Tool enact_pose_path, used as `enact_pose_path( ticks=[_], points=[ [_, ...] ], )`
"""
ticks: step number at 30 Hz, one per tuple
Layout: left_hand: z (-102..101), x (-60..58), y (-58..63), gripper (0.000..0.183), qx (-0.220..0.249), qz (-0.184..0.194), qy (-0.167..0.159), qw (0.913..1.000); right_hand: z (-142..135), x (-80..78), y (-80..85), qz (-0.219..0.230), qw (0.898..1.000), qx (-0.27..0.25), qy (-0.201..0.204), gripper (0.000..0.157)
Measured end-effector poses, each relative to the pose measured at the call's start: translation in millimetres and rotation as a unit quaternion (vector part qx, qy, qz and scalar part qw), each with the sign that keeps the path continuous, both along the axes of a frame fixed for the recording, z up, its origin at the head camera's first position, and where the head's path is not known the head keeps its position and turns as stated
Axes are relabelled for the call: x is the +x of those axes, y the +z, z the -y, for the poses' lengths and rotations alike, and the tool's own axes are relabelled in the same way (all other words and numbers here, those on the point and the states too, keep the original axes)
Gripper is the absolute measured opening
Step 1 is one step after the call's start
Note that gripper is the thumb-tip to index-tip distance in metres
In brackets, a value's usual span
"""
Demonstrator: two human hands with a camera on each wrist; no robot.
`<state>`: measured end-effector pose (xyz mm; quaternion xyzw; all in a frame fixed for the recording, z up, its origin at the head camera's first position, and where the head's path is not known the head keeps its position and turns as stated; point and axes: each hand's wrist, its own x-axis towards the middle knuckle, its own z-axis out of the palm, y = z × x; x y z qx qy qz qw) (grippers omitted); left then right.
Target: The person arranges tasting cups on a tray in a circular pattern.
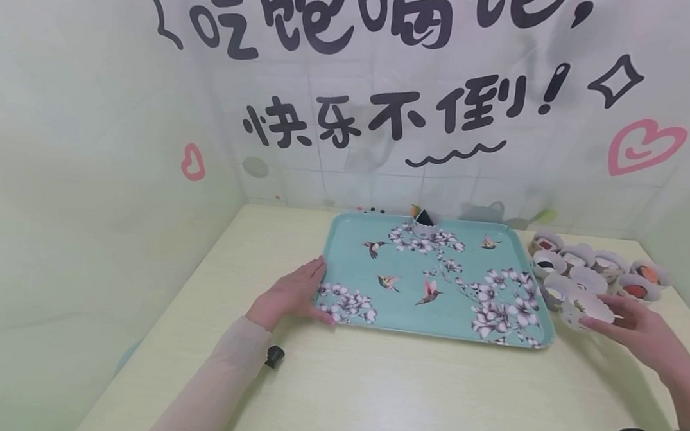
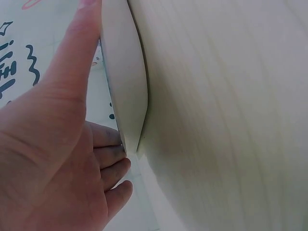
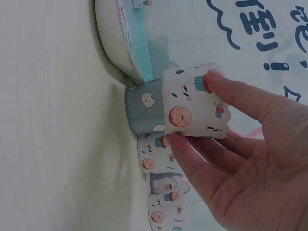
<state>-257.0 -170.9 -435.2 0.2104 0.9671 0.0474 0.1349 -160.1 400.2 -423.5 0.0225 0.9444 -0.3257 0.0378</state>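
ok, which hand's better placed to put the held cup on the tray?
Right, likely: the right hand holds the cup beside the tray; the left hand touches the tray's opposite side.

The right wrist view hides the inside of the held cup (image 3: 195,103) and cuts the tray (image 3: 115,38) above, while the head view crops the upper lettering (image 1: 425,34).

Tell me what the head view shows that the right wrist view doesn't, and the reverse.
Only the head view: the left hand touching the tray, the printed birds, and red contents in one cup.

Only the right wrist view: the donut print on the held cup and bear faces on the grey cup behind it.

Both: the right hand gripping the held cup, at least part of the tray, and the table.
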Motion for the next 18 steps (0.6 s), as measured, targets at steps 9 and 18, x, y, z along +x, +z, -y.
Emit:
enact_pose_path(
  ticks=[9, 18],
  points=[
    [-2, 1.1, 2.3, 0.133, 0.003, -0.001, 0.002, 1.0000, 9, -6.4, 0.5, -0.018, 1.000, -0.004, 0.015, 0.074],
    [-1, -1.0, 1.0, 0.134, 0.000, 0.005, 0.004, 1.0000, 23, -10.1, 4.0, -0.019, 0.999, -0.007, 0.027, 0.074]
  ],
)
